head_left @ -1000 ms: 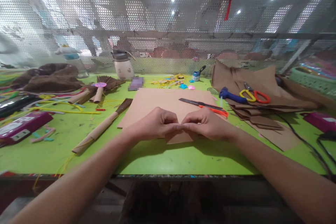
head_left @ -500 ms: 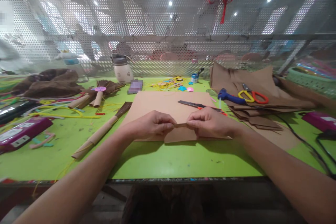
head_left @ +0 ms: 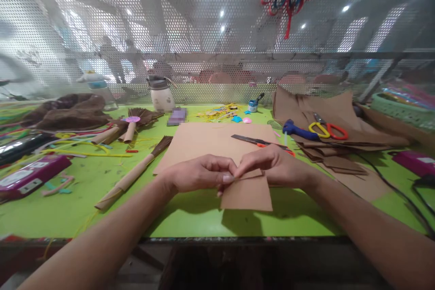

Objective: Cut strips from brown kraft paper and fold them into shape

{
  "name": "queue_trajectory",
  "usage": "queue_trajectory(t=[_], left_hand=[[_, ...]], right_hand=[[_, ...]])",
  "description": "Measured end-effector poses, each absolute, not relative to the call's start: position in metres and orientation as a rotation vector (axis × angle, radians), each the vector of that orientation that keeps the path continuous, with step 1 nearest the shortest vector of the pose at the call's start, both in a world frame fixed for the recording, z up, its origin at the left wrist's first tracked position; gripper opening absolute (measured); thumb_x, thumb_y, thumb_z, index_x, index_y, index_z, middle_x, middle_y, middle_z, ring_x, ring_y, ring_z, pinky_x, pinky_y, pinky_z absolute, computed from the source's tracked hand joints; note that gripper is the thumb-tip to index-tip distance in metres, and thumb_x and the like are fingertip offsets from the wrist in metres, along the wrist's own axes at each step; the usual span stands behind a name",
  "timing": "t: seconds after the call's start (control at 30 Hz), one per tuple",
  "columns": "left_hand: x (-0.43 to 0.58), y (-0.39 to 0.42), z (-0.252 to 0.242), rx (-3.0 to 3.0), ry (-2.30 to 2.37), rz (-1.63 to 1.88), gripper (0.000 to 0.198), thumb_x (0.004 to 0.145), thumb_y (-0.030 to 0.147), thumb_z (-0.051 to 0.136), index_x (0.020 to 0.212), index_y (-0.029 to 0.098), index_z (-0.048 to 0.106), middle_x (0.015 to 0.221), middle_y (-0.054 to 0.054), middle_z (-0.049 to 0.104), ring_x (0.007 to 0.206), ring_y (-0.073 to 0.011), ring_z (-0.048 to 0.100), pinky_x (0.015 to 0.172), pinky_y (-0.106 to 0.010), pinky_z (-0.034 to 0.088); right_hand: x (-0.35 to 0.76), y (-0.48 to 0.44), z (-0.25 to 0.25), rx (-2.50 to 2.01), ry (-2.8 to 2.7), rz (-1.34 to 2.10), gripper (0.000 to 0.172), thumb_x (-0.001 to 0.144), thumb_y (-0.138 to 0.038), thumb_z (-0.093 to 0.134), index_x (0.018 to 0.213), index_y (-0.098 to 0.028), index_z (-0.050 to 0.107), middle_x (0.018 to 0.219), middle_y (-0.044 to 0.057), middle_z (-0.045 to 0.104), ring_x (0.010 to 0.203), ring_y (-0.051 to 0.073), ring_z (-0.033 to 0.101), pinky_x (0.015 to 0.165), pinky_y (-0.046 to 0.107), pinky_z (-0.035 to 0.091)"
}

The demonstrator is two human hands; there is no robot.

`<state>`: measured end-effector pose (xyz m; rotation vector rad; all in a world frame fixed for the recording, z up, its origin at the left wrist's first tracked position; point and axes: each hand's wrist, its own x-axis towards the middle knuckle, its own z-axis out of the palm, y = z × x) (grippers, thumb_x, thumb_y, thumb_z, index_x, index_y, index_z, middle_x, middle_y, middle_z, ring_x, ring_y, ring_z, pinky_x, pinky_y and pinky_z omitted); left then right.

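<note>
Between my hands is a small piece of brown paper (head_left: 247, 194) with a narrow fold along its top edge. My left hand (head_left: 200, 173) pinches the fold's left end between thumb and fingers. The fingertips of my right hand (head_left: 278, 165) press on the same fold, close to my left thumb. Behind the hands a large sheet of brown paper (head_left: 204, 140) lies flat on the green table (head_left: 190, 222). On that sheet rest black scissors with orange handles (head_left: 249, 139), partly hidden by my right hand. A rolled paper tube with a fringed end (head_left: 132, 176) lies left of my left hand.
At right, a blue glue gun (head_left: 301, 130) and scissors with yellow and red handles (head_left: 328, 129) lie on stacked brown paper (head_left: 360, 138). A purple power strip (head_left: 37, 174) is at far left. A bottle (head_left: 161, 95) stands before the perforated screen (head_left: 204, 18).
The small paper has come off the large sheet, nearer to me and slightly right, its flat part showing more. My right fingers have moved left along the fold to meet my left thumb.
</note>
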<state>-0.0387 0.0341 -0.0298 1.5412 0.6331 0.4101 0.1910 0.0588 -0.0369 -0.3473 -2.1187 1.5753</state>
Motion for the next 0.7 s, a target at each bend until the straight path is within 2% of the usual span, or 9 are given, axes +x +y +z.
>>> queue_trajectory(t=[0.13,0.27,0.4,0.5,0.7], left_hand=[[-0.034,0.032,-0.031,1.585,0.583,0.351,0.028,0.081,0.041,0.063,0.090,0.014,0.063,0.072,0.000,0.059,0.066,-0.0103,0.052,0.064,-0.022,0.042],[-0.035,0.038,-0.032,1.675,0.836,0.570,0.028,0.085,0.040,0.058,0.097,0.015,0.064,0.080,-0.002,0.063,0.069,-0.0114,0.053,0.065,-0.024,0.043],[-0.035,0.043,-0.028,1.779,1.028,0.881,0.029,0.089,0.038,0.050,0.092,0.013,0.063,0.087,-0.005,0.065,0.078,-0.0132,0.057,0.070,-0.025,0.045],[-0.031,0.044,-0.029,2.038,1.183,0.814,0.023,0.084,0.032,0.054,0.087,0.013,0.066,0.084,-0.005,0.067,0.078,-0.0144,0.059,0.071,-0.025,0.045],[-0.030,0.045,-0.046,2.400,1.312,0.676,0.018,0.079,0.022,0.053,0.081,0.016,0.070,0.077,-0.002,0.068,0.069,-0.0136,0.058,0.062,-0.023,0.042]], right_hand=[[0.189,0.053,-0.033,-0.299,-2.109,1.431,0.013,0.079,-0.025,0.068,0.086,-0.013,0.071,0.082,0.005,0.064,0.078,0.014,0.059,0.073,0.026,0.048],[0.189,0.055,-0.032,-0.529,-2.142,1.339,0.016,0.085,-0.028,0.059,0.089,-0.014,0.064,0.088,0.005,0.066,0.081,0.015,0.059,0.074,0.027,0.048],[0.185,0.063,-0.037,-0.803,-2.432,0.822,0.016,0.087,-0.024,0.052,0.085,-0.015,0.065,0.081,0.005,0.067,0.073,0.015,0.057,0.066,0.026,0.044],[0.180,0.067,-0.041,-0.812,-2.528,0.606,0.018,0.086,-0.018,0.049,0.085,-0.015,0.066,0.082,0.006,0.068,0.074,0.015,0.058,0.068,0.026,0.043],[0.170,0.070,-0.054,-0.807,-2.514,0.601,0.020,0.088,-0.021,0.049,0.089,-0.015,0.068,0.085,0.006,0.069,0.076,0.015,0.059,0.069,0.026,0.044]])
